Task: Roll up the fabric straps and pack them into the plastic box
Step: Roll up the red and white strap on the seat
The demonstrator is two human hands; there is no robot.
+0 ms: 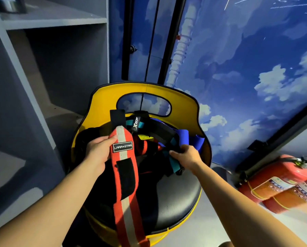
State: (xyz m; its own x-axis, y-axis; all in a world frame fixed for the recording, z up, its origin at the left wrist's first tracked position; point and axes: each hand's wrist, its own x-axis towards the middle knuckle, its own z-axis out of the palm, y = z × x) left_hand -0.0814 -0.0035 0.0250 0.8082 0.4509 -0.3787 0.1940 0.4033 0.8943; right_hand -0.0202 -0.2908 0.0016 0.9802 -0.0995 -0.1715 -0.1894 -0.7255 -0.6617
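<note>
Left hand [97, 148] pinching the long red fabric strap with a white stripe [124, 168]; right hand [186, 155] curled, maybe gripping the black-and-teal strap [168, 138]. Could snag in the tangled pile on the round yellow-backed chair [142, 97] and drag others off. No plastic box in view.

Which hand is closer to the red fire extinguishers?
Right. The right hand grips a teal-and-black strap on the side toward the fire extinguishers; the left hand holds the red strap farther away.

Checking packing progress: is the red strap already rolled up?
No, the red strap hangs unrolled at full length from the left hand over the yellow chair.
</note>
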